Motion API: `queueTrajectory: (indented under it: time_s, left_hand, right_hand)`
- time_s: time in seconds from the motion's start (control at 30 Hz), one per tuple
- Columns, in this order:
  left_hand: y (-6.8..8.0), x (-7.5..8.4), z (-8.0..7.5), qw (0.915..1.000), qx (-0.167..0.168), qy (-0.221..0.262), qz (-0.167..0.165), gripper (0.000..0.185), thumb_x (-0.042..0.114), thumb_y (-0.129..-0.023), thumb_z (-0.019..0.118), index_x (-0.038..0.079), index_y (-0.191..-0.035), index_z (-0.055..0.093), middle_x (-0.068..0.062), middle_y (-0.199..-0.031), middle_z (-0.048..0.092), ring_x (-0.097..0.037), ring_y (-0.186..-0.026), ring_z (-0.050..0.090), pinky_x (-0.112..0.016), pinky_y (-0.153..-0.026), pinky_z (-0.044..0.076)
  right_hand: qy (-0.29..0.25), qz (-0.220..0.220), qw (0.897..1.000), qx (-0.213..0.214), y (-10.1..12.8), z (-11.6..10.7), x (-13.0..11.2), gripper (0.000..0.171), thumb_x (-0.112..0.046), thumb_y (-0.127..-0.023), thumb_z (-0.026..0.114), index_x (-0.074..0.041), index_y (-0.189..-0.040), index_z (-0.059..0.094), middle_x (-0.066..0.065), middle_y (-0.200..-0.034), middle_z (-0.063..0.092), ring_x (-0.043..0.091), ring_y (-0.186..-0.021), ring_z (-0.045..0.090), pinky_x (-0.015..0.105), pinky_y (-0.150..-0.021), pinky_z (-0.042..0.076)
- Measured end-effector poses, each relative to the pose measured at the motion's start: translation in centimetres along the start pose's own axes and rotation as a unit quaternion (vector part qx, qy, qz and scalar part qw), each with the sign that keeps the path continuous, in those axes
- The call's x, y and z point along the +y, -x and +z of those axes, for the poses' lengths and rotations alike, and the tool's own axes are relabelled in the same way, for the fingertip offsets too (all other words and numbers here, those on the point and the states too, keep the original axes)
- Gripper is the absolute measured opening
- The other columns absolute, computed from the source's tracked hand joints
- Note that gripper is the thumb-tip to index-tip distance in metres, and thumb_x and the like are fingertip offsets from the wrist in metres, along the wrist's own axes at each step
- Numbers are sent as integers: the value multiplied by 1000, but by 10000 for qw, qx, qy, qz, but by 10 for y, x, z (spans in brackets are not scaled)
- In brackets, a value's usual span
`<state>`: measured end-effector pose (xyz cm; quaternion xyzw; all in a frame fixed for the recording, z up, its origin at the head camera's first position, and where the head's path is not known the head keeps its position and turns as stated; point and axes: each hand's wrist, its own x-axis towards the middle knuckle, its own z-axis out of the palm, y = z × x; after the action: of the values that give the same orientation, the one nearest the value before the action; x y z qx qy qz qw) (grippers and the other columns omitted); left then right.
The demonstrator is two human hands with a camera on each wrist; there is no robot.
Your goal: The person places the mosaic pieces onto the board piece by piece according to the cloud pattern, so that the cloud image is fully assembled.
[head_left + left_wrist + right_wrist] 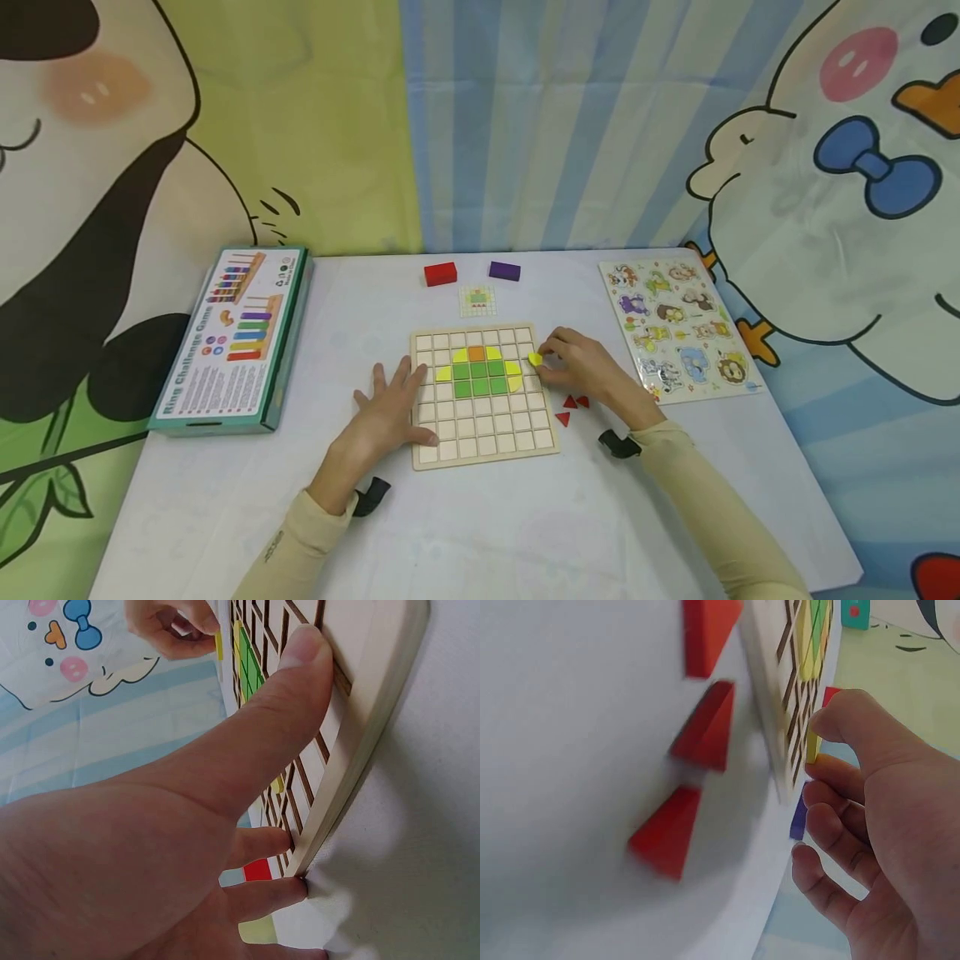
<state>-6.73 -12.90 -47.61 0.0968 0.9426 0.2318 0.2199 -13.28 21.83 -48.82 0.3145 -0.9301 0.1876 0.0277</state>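
Observation:
A wooden grid board (pixel 484 450) lies mid-table with green, yellow and orange tiles (pixel 480 370) set in its upper middle. My left hand (pixel 390 408) lies flat on the board's left edge (pixel 352 772), fingers spread, thumb (pixel 270 727) pressing on the frame. My right hand (pixel 581 362) pinches a small yellow piece (pixel 535 359) between thumb and forefinger just over the board's right side; the yellow piece (pixel 812 746) shows edge-on beside the board (pixel 769 712). Three red triangles (pixel 572 407) lie on the table by my right wrist; the red triangles (pixel 697 739) show large in the right wrist view.
A red block (pixel 440 273), a purple block (pixel 504 270) and a small pattern card (pixel 477 301) lie beyond the board. A teal game box (pixel 232 342) sits at the left, an animal peg puzzle (pixel 675 325) at the right. Cartoon cloth hangs behind the white table (pixel 480 533).

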Motion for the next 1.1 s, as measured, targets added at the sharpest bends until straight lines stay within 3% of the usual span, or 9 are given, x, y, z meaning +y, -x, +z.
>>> queueTrajectory:
  time_s: [0.2, 0.53, 0.73, 1.1]
  left_hand:
    - [0, 1, 0, 10000, 11, 16, 8, 118, 37, -70, 93, 8, -161, 24, -24, -169, 10, -62, -149, -3, -88, -103, 12]
    - [1, 0, -1, 9999, 38, -75, 59, 117, 41, -71, 91, 7, -161, 25, -25, -168, 12, -63, -149, 0, -88, -102, 15]
    - [0, 1, -1, 9998, 43, -174, 106, 117, 43, -71, 90, 8, -161, 25, -24, -169, 12, -64, -148, 2, -88, -101, 17]
    - [1, 2, -2, 9996, 72, -261, 88, 117, 44, -71, 90, 8, -161, 25, -24, -168, 13, -64, -148, 3, -88, -100, 19]
  right_hand:
    - [-130, -348, 9993, -102, -22, 8, -23, 23, -22, -89, 79, -6, -105, 74, 5, -103, 65, 16, -86, 61, 31, -75, 55]
    - [141, -1149, 9929, -288, -57, 32, -71, 26, -28, -90, 77, -9, -106, 75, 0, -102, 65, 10, -86, 59, 26, -77, 55]
    - [168, -1418, 9892, -333, -64, 42, -90, 26, -28, -89, 78, -10, -106, 75, 0, -104, 66, 11, -88, 62, 26, -81, 55]
    - [297, -1495, 9871, -483, -64, 53, -99, 26, -34, -91, 76, -13, -107, 75, -2, -105, 65, 10, -91, 59, 24, -84, 54]
